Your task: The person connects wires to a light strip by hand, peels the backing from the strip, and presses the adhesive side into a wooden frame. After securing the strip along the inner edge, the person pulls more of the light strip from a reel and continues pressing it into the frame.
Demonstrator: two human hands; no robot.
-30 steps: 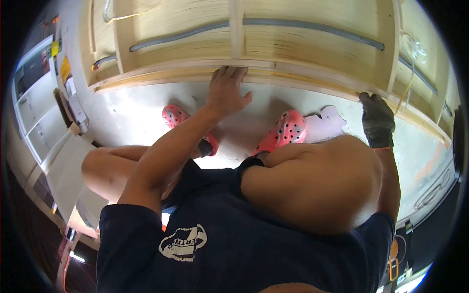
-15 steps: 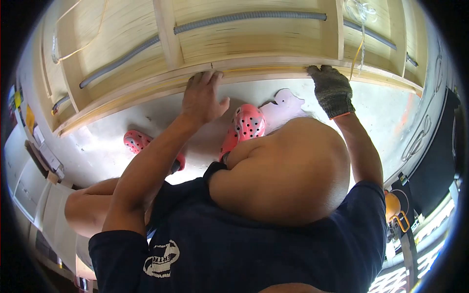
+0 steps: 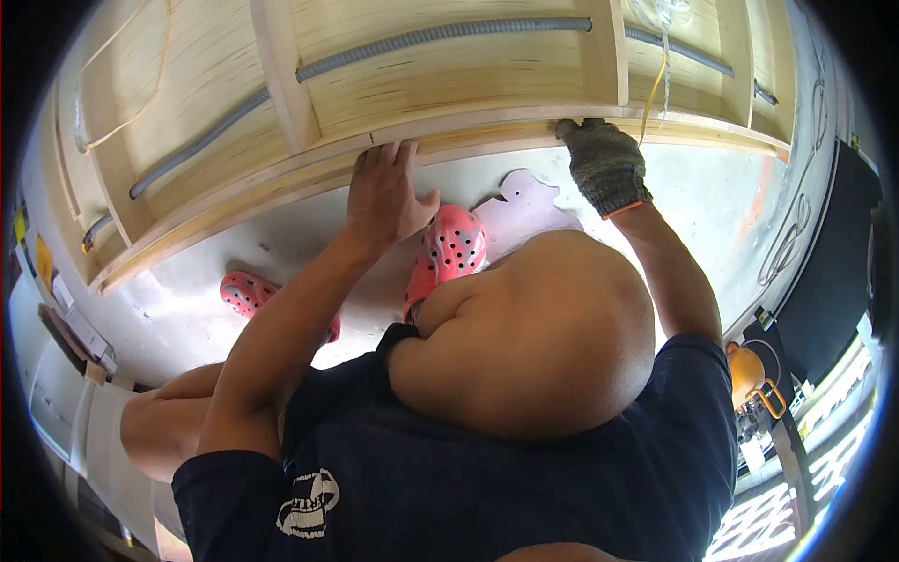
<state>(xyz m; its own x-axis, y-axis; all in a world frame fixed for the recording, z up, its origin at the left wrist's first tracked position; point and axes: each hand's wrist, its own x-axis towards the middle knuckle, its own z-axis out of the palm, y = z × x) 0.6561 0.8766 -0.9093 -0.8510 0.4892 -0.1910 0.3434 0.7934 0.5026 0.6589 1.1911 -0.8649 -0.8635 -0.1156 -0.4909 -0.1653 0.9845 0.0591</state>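
A large pale wooden frame (image 3: 468, 84) with upright studs stands in front of me on the concrete floor. My bare left hand (image 3: 384, 192) lies flat against its bottom rail (image 3: 487, 129), fingers stretched out and holding nothing. My right hand (image 3: 604, 164), in a dark knit glove with an orange cuff, curls its fingers over the same rail further right. A grey corrugated conduit (image 3: 440, 36) runs through the studs above both hands. I am squatting, with my right knee (image 3: 534, 337) between my arms.
My pink perforated clogs (image 3: 449, 245) (image 3: 245, 292) stand on the floor just short of the rail. A pale flat cut-out shape (image 3: 529, 201) lies beside the right foot. A yellow wire (image 3: 655, 80) hangs in the frame. An orange object (image 3: 744, 370) and cables sit at the right.
The view has swung, so the frame and both hands sit further left in the picture. Both hands stay on the bottom rail, and the gloved hand now looks closer to the bare one.
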